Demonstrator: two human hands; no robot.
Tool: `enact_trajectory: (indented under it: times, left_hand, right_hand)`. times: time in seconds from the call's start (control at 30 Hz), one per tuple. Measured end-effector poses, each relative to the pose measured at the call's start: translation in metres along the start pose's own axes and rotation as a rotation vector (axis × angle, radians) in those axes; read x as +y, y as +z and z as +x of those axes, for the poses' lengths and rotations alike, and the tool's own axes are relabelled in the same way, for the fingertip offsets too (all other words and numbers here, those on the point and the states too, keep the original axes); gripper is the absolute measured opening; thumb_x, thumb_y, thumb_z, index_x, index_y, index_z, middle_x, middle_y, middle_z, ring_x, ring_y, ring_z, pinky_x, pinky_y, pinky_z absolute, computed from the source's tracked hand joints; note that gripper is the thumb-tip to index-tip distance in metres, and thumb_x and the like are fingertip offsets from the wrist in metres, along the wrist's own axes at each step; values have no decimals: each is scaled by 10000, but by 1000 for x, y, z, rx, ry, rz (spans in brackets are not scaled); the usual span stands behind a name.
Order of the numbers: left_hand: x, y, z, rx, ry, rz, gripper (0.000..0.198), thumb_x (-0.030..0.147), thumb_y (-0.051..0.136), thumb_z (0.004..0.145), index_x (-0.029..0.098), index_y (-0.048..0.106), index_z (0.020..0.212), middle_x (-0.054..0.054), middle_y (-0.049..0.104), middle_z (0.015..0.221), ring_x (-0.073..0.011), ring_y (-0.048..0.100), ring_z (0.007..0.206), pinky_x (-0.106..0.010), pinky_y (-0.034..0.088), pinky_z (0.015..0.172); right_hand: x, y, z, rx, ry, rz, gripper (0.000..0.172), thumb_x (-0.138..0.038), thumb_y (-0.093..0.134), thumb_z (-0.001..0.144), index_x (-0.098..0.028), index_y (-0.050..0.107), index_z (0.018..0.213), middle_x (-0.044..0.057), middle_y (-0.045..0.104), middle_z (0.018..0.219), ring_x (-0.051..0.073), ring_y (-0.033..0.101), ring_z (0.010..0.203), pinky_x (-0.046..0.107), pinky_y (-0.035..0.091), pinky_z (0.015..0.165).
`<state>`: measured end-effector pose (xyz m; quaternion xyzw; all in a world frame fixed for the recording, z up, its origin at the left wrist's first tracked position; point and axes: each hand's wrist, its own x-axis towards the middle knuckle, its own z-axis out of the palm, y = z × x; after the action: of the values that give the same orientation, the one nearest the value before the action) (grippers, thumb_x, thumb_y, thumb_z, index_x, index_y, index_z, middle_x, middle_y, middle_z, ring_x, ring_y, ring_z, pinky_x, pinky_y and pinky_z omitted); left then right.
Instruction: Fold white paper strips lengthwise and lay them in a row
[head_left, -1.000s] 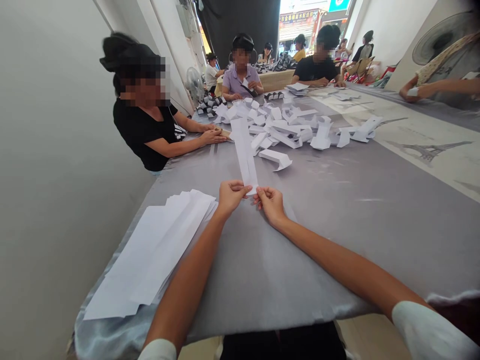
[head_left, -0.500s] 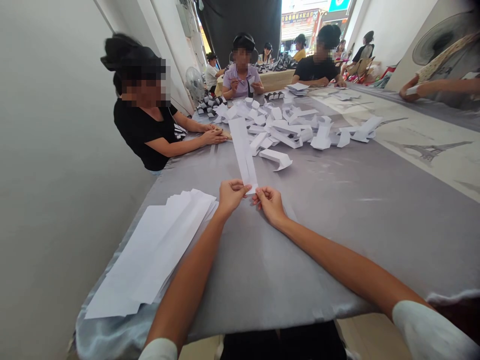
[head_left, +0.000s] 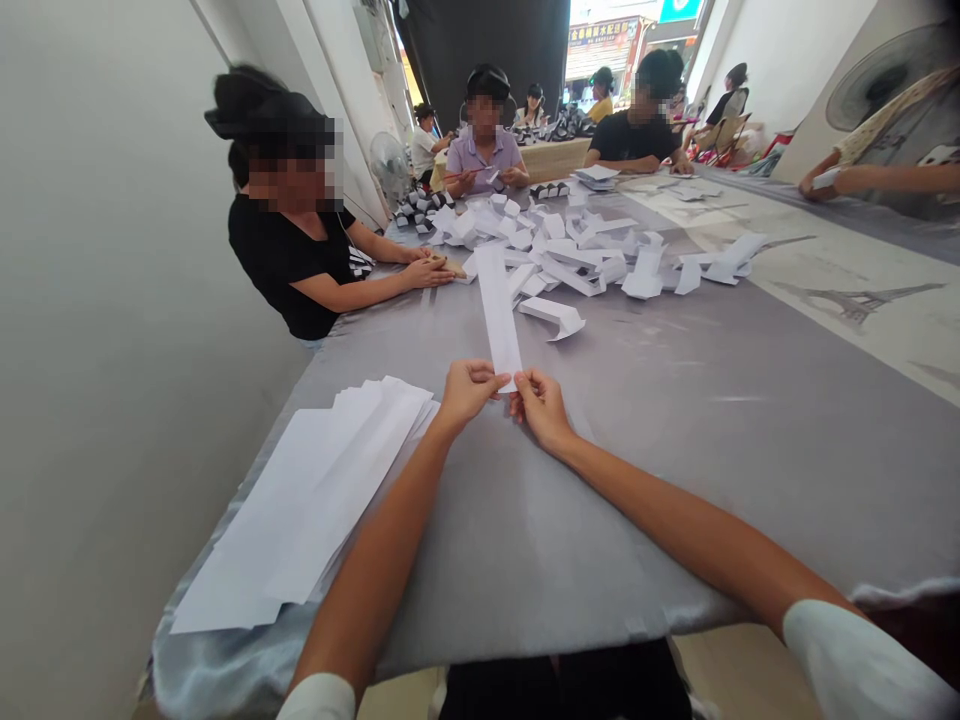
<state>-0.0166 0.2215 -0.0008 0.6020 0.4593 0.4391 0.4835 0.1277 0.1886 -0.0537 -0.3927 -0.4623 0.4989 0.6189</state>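
Observation:
A long, narrow strip of white paper stands up from between my hands, its far end in front of a heap of folded paper. My left hand pinches the near end of the strip at its left corner, thumb on top. At the right corner of that same end, my right hand has its thumb and fingers closed on the paper. The two thumbs almost meet. Left of my left forearm lies a fanned stack of white paper sheets.
A heap of folded white paper pieces spreads across the middle of the grey tablecloth. One folded piece lies nearest me. At the left edge, a person in black rests both hands on the table. Other people sit farther back.
The strip's far end has swung slightly to the right and a little lower, and the crease line down its middle no longer shows. Both hands have shifted slightly right, still pinching it.

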Motion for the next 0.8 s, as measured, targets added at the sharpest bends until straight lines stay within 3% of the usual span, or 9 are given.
enact_trajectory:
  times: [0.27, 0.4, 0.8]
  left_hand:
    - [2, -2, -3, -149, -91, -84, 604, 570, 969, 611, 107, 754, 936, -116, 805, 860, -207, 761, 776, -330, 628, 766]
    - [-2, -5, -2, -109, -98, -49, 606, 536, 1000, 564, 115, 709, 887, -124, 794, 799, -221, 762, 725, -339, 631, 723]
    - [-4, 0, -1, -41, 26, 142, 456, 522, 918, 686, 167, 644, 766, -66, 741, 649, -191, 715, 588, -259, 539, 570]
  right_hand:
    - [2, 0, 0, 16, -32, -19, 493, -699, 640, 933, -226, 561, 822, -35, 577, 576, 118, 535, 449, 228, 416, 400]
    - [1, 1, -1, 12, -44, -17, 482, -678, 656, 932, -221, 566, 810, -30, 592, 604, 107, 520, 433, 226, 404, 382]
    - [1, 2, 0, 52, -28, -6, 497, -696, 676, 902, -220, 566, 807, -22, 615, 668, 103, 538, 451, 226, 429, 377]
